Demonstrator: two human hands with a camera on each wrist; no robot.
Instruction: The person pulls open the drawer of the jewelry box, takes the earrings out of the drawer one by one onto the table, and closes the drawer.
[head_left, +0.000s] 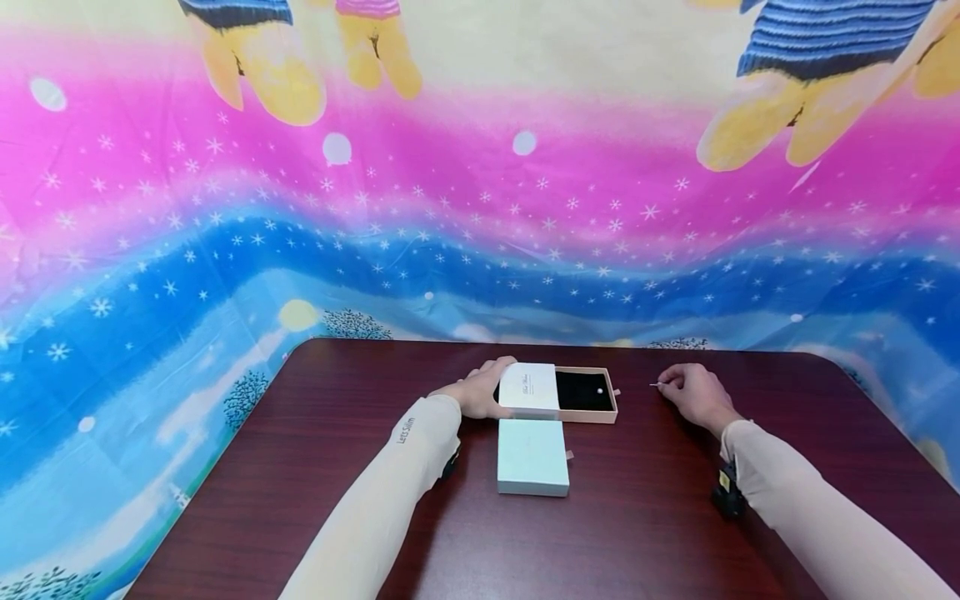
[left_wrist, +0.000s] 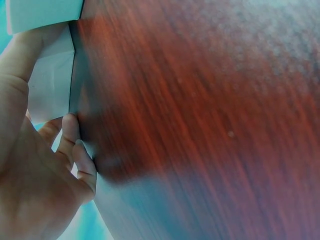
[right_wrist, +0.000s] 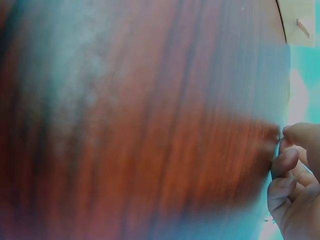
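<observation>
A white slide-out box (head_left: 528,387) lies toward the back of the table, its drawer pulled out to the right. Black lining (head_left: 581,392) fills the drawer, and a small white bead (head_left: 599,391) shows on it. My left hand (head_left: 480,392) grips the box's left end, thumb on the near side and fingers on the far side, as the left wrist view (left_wrist: 50,85) also shows. To the right of the drawer, my right hand (head_left: 697,393) pinches a tiny thin silvery piece (head_left: 654,383) between thumb and forefinger; its kind is too small to tell.
A closed pale green box (head_left: 533,458) with a small pull tab (head_left: 570,455) sits just in front of the white box. The dark red wooden table (head_left: 615,517) ends at a colourful printed cloth (head_left: 465,208) hanging behind it.
</observation>
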